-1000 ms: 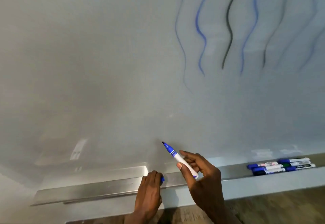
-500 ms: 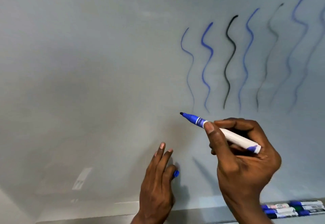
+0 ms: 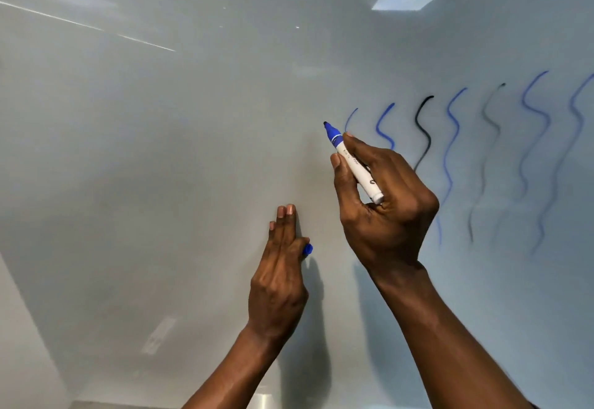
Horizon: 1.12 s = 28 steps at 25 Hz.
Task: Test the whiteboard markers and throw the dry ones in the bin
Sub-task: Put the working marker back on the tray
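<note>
Right hand (image 3: 385, 216) grips a marker (image 3: 356, 164), with the thumb and fingers curled round its white barrel, as for writing. Its cap is off, and the dark tip points up and to the left, very near the board (image 3: 160, 151); I cannot tell whether the tip touches the surface. The tip stands just left of the first in a row of wavy lines (image 3: 424, 132) that runs to the right edge. Most of them are blue and two are black or grey; some are strong and some are faint. The hand covers the lower parts of the first three.

Left hand (image 3: 279, 280) is lower and to the left of the right one, well below the tip. Three of its fingers (image 3: 284, 219) are straight, close together, and point up along the board. A blue cap (image 3: 308, 249) shows at the right side of this hand, held under the bent forefinger; the thumb is hidden. Bright reflections (image 3: 405, 0) of lights lie on the upper board.
</note>
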{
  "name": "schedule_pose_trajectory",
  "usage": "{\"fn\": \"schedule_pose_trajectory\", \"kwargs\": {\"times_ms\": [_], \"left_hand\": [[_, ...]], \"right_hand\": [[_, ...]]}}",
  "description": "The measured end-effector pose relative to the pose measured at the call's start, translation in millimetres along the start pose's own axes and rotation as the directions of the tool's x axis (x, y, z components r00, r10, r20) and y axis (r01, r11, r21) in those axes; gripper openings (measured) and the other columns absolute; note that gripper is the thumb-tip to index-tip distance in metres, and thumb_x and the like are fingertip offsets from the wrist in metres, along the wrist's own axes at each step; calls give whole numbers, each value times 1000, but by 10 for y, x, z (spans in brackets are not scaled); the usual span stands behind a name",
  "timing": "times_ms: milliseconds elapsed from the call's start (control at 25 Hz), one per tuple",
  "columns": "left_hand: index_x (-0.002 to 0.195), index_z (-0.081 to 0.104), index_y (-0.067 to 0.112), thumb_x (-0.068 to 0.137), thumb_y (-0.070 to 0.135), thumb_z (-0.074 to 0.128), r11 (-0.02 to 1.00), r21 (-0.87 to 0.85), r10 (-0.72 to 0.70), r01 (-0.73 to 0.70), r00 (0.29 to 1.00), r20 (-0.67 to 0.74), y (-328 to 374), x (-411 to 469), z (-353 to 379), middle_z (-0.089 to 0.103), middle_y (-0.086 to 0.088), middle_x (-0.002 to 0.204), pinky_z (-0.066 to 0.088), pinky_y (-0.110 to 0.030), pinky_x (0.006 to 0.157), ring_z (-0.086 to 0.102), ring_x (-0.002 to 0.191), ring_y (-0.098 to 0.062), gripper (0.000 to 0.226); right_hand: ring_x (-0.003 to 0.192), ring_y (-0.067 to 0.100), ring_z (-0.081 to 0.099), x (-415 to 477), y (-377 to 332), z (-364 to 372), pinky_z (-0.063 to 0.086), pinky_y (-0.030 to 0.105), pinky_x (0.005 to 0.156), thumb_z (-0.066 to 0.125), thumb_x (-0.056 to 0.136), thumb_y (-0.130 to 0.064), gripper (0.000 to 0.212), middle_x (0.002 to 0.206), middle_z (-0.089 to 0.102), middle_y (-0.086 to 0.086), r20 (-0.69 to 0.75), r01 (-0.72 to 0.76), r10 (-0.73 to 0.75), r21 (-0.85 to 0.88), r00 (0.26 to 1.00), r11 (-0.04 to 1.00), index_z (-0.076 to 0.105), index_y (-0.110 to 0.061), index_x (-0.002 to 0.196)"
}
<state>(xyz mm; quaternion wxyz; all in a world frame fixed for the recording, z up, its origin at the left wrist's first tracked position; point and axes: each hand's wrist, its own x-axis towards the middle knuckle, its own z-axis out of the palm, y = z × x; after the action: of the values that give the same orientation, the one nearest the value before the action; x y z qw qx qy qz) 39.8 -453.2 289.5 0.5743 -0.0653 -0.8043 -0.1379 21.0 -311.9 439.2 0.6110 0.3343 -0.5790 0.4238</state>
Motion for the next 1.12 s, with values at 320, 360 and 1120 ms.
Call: {"fn": "schedule_pose_trajectory", "kwargs": {"times_ms": [320, 360, 1120], "left_hand": [[145, 58, -11, 94, -15, 68, 995, 92, 28, -24, 999, -37, -18, -13, 30, 45, -24, 163, 38, -45, 126, 37, 159, -31, 52], [145, 59, -11, 90, -16, 72, 996, 87, 26, -23, 999, -30, -41, -16, 21, 46, -23, 163, 38, -44, 127, 37, 159, -31, 57], [137, 64, -11, 89, -24, 64, 1000, -23, -5, 5, 1000, 5, -46, -97, -30, 40, -23, 167, 42, -50, 125, 36, 160, -33, 49]], "right_hand": [[91, 23, 75, 6, 133, 171, 56, 23, 78, 69, 102, -25, 28, 104, 80, 10, 19, 33, -31, -119, 999, 992, 78, -2, 115], [89, 23, 75, -7, 128, 184, 55, 23, 76, 69, 102, -24, 27, 103, 80, 9, 41, 57, -52, -133, 998, 989, 78, -3, 115], [80, 24, 72, -571, 301, -295, 56, 36, 61, 72, 99, -17, 20, 96, 78, 7, 244, 137, -79, -231, 967, 963, 79, -4, 113]]}}
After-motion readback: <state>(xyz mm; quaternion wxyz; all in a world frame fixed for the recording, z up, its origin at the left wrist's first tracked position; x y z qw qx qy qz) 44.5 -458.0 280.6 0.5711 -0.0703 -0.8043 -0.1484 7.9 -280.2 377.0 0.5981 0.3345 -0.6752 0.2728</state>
